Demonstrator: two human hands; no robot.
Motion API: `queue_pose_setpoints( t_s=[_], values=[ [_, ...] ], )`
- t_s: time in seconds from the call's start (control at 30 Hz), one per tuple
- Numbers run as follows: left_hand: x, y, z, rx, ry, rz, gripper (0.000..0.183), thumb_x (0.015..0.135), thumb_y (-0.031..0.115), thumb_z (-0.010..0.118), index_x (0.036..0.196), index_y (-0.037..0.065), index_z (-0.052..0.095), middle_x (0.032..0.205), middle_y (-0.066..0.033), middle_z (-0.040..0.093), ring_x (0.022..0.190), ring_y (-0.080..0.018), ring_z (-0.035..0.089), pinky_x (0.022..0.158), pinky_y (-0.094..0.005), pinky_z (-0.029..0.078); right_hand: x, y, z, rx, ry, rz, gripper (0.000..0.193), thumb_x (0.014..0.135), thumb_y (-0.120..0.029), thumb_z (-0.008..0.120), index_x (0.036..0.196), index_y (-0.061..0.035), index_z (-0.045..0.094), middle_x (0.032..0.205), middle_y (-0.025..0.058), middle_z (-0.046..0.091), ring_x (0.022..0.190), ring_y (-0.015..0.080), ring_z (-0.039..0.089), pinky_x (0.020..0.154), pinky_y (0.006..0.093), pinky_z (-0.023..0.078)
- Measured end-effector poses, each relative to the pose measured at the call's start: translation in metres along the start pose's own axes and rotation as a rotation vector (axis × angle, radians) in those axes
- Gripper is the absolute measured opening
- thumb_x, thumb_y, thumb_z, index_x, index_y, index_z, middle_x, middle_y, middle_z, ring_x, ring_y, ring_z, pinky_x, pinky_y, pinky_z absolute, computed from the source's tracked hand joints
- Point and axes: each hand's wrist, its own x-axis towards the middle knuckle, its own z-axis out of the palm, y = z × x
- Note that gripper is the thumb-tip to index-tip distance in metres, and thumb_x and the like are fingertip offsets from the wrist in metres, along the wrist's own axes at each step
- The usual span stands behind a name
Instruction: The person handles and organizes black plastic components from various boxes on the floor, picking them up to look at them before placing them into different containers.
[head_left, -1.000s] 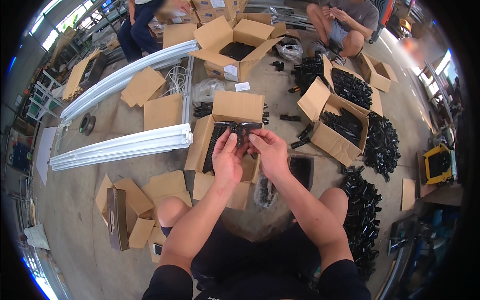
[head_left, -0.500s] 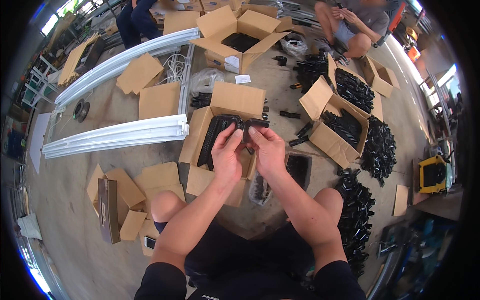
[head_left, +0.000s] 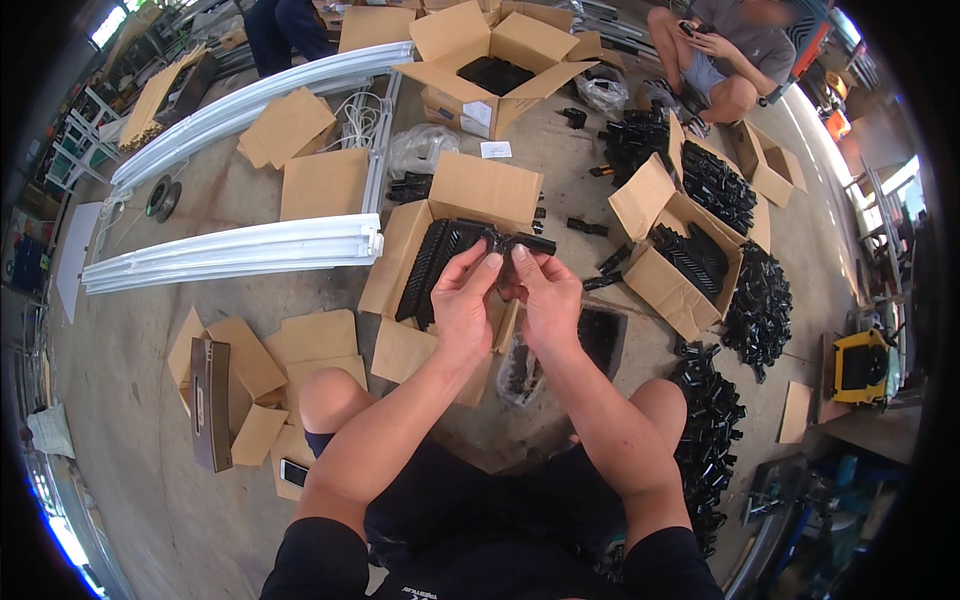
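Between my two hands is a small black plastic part (head_left: 530, 243), gripped by the fingertips; its exact kind does not show. My left hand (head_left: 466, 300) pinches its left side, thumb on top. On its right side my right hand (head_left: 548, 293) has thumb and fingers closed. The hands are close together over an open cardboard box (head_left: 488, 190), in which similar black parts (head_left: 436, 265) stand in a packed row. Below the hands, a clear plastic bag (head_left: 520, 370) lies beside a dark tray (head_left: 603, 345).
Right of me are heaps of loose black parts (head_left: 708, 430) and another open box (head_left: 668, 285) of them. Long white metal rails (head_left: 235, 255) lie at left. A phone (head_left: 293, 472) rests on cardboard near my left knee. A seated person (head_left: 725, 55) is at the far right.
My hands have shifted slightly right in the view with the black part, still pinched in both. The whole view has turned a little. The seated person's hands have moved slightly.
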Motion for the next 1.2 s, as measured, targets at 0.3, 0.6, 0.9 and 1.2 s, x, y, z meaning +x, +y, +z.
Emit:
queue_pose_setpoints(
  t_s=[0.3, 0.6, 0.9, 1.2],
  values=[
    [0.001, 0.001, 0.002, -0.002, -0.002, 0.032, 0.027, 0.093, 0.001, 0.070, 0.120, -0.001, 0.066, 0.112, -0.0109, 0.072, 0.099, -0.0148, 0.068, 0.087, -0.0303, 0.056, -0.002, -0.004, -0.001, -0.034, -0.041, -0.032, 0.013, 0.096, -0.012, 0.069, 0.103, -0.0011, 0.068, 0.091, 0.0030, 0.067, 0.076, 0.0116, 0.062, 0.060, 0.0291, 0.057],
    [0.002, -0.001, 0.001, 0.017, 0.003, 0.043, 0.026, 0.093, 0.000, 0.070, 0.119, -0.001, 0.067, 0.112, -0.0098, 0.072, 0.099, -0.0129, 0.067, 0.089, -0.0291, 0.054, -0.002, -0.001, -0.002, -0.009, -0.039, -0.021, 0.012, 0.097, -0.014, 0.068, 0.103, -0.0030, 0.067, 0.093, 0.0018, 0.067, 0.076, 0.0110, 0.061, 0.058, 0.0290, 0.057],
    [0.001, -0.001, 0.002, 0.032, 0.015, 0.028, 0.028, 0.092, 0.001, 0.072, 0.119, -0.002, 0.067, 0.111, -0.0085, 0.072, 0.098, -0.0118, 0.066, 0.088, -0.0282, 0.053, -0.003, 0.002, -0.003, 0.037, -0.032, -0.004, 0.013, 0.098, -0.016, 0.068, 0.102, -0.0045, 0.064, 0.090, 0.0011, 0.065, 0.075, 0.0112, 0.061, 0.056, 0.0290, 0.055],
    [0.003, -0.001, 0.005, 0.041, 0.046, -0.016, 0.027, 0.092, 0.001, 0.072, 0.118, -0.002, 0.067, 0.108, -0.0090, 0.072, 0.095, -0.0124, 0.068, 0.080, -0.0279, 0.056, -0.006, 0.006, 0.002, -0.018, 0.055, -0.023, 0.015, 0.099, -0.015, 0.067, 0.105, -0.0016, 0.064, 0.082, 0.0024, 0.065, 0.066, 0.0093, 0.059, 0.053, 0.0261, 0.053]
  ],
)
